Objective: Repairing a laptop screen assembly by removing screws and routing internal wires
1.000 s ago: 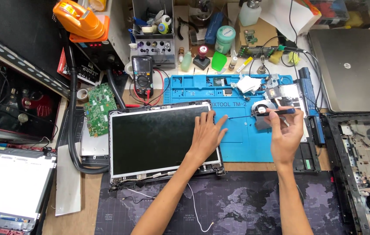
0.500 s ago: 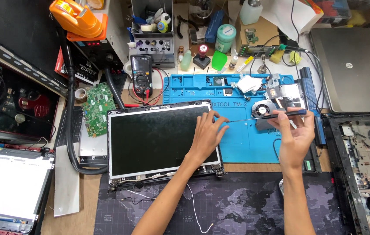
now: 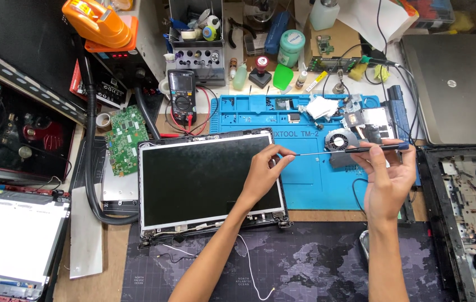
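From my remote seat I see even, soft overhead light filling the frame, bright at centre on the blue mat (image 3: 305, 184) and dimmer toward the upper left, where the black case (image 3: 19, 50) swallows detail. Shadows are short and faint; the right hand (image 3: 386, 179) casts only a pale one on the mat. The dark laptop screen (image 3: 207, 179) carries a dull sheen with no hard glare, while the white panel (image 3: 8, 240) at lower left runs near overexposed. Focus holds across the frame. Straight edges bow slightly near the borders, with a wide lens's stretch in the corners.
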